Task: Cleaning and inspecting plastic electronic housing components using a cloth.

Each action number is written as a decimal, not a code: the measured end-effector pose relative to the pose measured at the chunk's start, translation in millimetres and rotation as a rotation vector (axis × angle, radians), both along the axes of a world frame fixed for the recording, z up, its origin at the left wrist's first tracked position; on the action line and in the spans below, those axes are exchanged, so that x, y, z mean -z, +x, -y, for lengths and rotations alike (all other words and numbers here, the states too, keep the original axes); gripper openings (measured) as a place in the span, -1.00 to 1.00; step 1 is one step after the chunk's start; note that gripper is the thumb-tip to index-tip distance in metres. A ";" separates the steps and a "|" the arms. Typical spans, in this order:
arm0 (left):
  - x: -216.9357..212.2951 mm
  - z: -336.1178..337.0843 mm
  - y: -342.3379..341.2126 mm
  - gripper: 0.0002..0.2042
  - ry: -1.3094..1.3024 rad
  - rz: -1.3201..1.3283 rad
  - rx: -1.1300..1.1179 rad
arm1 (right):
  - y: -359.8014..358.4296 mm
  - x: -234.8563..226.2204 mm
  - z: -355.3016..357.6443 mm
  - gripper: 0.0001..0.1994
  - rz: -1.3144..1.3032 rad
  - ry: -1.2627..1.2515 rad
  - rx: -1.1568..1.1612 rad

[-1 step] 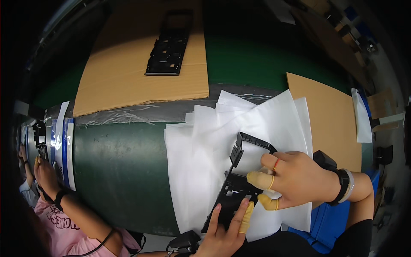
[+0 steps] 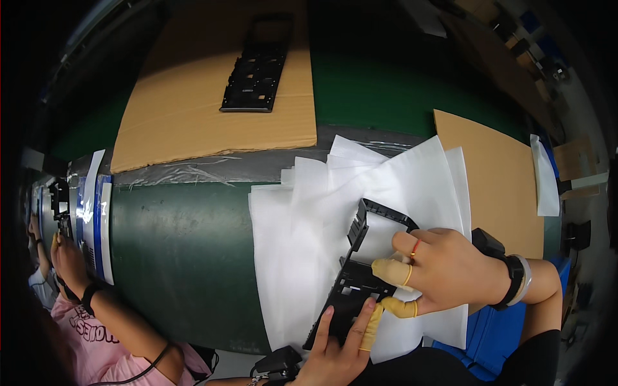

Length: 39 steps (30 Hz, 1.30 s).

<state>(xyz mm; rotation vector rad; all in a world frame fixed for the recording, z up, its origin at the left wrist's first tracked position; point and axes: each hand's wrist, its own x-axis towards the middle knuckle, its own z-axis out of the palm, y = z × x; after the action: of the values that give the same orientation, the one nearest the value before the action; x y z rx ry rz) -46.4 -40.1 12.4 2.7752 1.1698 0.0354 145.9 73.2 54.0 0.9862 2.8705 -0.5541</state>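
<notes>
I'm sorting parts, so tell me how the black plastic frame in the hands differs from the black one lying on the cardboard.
The held frame is gripped by the left hand and right hand over white foam sheets; the far frame lies untouched on a cardboard sheet. The held frame is tilted up; the far one lies flat. Both are black, slotted plastic.

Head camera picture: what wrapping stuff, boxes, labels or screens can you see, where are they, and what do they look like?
White foam wrapping sheets: fanned stack on the green table, under the black plastic frame.
Large flat brown cardboard sheet: far left, carrying a black plastic tray.
Second brown cardboard sheet: right side, beside the white sheets.
Blue-and-white label strips: left table edge, upright bands.
Small white sheet: far right edge.
No screens visible.
</notes>
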 end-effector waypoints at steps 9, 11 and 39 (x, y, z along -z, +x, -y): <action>2.2 -0.7 -2.9 -0.50 -0.090 0.078 -0.033 | -27.7 15.4 -13.2 -0.88 0.007 0.205 -0.094; 5.3 1.1 -3.2 -0.50 -0.109 0.109 -0.041 | -24.4 16.2 -9.2 -0.89 0.009 0.196 -0.133; 0.3 -9.4 -1.4 -0.47 0.001 0.038 -0.026 | -14.1 10.2 -26.1 -0.91 0.060 0.046 -0.212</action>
<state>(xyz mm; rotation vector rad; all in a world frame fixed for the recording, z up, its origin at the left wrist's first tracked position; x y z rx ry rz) -47.8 -30.7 12.1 2.7481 1.1965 0.0904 131.8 99.3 43.9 0.6784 2.8965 -0.4359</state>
